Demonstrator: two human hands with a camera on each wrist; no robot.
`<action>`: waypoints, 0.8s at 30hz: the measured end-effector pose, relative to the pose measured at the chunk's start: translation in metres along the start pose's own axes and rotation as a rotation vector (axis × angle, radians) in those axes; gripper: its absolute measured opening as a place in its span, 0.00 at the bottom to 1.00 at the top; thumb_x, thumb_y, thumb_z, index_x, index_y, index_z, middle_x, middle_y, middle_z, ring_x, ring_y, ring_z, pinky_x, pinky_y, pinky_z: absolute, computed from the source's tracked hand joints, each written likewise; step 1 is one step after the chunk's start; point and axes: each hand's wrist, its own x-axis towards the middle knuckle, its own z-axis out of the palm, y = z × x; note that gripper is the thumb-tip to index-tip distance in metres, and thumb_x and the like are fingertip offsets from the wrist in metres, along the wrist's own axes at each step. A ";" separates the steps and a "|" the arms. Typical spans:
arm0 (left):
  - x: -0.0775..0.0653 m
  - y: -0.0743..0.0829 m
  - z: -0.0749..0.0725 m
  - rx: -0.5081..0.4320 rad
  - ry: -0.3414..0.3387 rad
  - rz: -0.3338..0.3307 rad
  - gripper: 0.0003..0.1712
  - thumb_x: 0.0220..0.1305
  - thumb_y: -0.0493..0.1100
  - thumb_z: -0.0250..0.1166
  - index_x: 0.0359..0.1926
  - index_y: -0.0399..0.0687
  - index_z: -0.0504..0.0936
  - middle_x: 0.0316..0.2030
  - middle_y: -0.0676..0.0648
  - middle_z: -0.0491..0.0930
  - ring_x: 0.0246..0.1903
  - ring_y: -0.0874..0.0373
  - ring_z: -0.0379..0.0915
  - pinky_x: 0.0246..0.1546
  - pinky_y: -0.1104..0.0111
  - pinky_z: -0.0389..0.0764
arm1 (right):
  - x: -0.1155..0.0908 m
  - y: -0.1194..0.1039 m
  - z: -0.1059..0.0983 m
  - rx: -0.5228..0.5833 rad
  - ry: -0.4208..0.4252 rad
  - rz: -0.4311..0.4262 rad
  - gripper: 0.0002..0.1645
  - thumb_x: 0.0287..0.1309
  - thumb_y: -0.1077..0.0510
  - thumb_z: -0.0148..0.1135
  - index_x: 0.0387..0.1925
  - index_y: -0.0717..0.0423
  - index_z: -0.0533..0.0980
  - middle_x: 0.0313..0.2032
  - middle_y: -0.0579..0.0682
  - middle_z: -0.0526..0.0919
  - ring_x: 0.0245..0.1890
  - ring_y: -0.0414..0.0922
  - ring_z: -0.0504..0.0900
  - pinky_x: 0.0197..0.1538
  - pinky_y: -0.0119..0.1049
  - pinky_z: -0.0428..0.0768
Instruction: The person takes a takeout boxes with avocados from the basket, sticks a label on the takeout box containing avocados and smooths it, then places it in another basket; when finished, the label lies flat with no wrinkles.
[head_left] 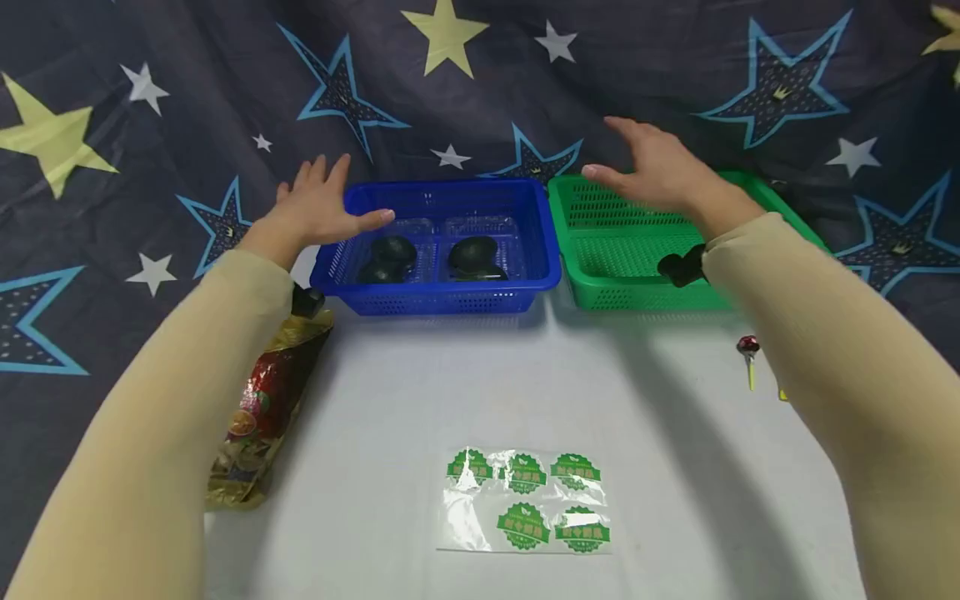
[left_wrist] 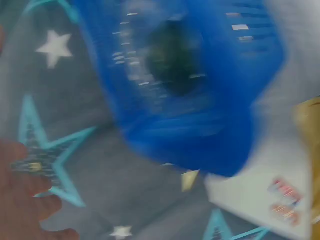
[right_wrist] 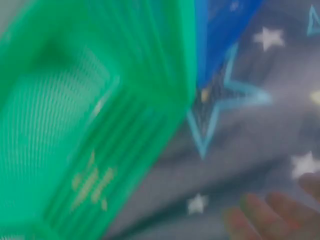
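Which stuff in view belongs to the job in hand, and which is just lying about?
Likely in the job:
blue basket, by the left hand
dark rounded items inside it
green basket, by the right hand

Probably lying about:
red-and-gold bag
lollipop
sticker sheet (unsure; no hand on it)

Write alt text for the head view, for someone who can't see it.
A person's empty left hand hovers by a blue basket of dark, avocado-like fruit in clear plastic trays; the empty right hand hovers above a green basket. On the white table, before a starry cloth, lie green stickers, a shiny bag and a lollipop.
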 end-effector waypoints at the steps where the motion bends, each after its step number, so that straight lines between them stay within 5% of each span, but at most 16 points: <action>1: -0.001 -0.005 0.008 -0.013 -0.015 -0.004 0.65 0.53 0.82 0.43 0.74 0.46 0.26 0.72 0.31 0.25 0.70 0.34 0.20 0.63 0.35 0.33 | 0.002 -0.005 0.007 0.026 -0.014 -0.010 0.52 0.65 0.31 0.42 0.75 0.54 0.36 0.73 0.63 0.41 0.72 0.63 0.43 0.68 0.61 0.46; 7: -0.013 -0.025 0.049 -0.071 -0.117 -0.004 0.67 0.53 0.81 0.46 0.73 0.44 0.25 0.71 0.29 0.25 0.70 0.32 0.22 0.63 0.35 0.37 | 0.013 -0.034 0.048 0.163 -0.105 -0.072 0.51 0.64 0.31 0.44 0.75 0.52 0.40 0.73 0.60 0.49 0.67 0.62 0.60 0.66 0.57 0.59; 10: -0.018 -0.028 0.060 -0.125 -0.167 -0.008 0.68 0.52 0.81 0.48 0.73 0.46 0.23 0.71 0.30 0.23 0.70 0.33 0.20 0.64 0.36 0.39 | 0.016 -0.047 0.065 0.210 -0.149 -0.078 0.51 0.63 0.30 0.45 0.75 0.51 0.41 0.72 0.59 0.51 0.68 0.59 0.60 0.67 0.55 0.59; 15: -0.021 -0.025 0.068 -0.211 -0.225 -0.015 0.71 0.50 0.81 0.51 0.72 0.47 0.20 0.70 0.33 0.16 0.70 0.36 0.16 0.64 0.36 0.37 | 0.018 -0.066 0.086 0.237 -0.254 -0.032 0.54 0.61 0.27 0.43 0.75 0.50 0.37 0.73 0.57 0.47 0.71 0.55 0.52 0.69 0.53 0.54; 24: -0.025 -0.019 0.066 -0.226 -0.279 -0.032 0.76 0.46 0.82 0.54 0.70 0.43 0.17 0.69 0.36 0.11 0.69 0.37 0.13 0.65 0.37 0.36 | 0.022 -0.084 0.099 0.244 -0.472 0.209 0.63 0.57 0.23 0.43 0.73 0.53 0.24 0.75 0.53 0.31 0.74 0.54 0.37 0.71 0.54 0.46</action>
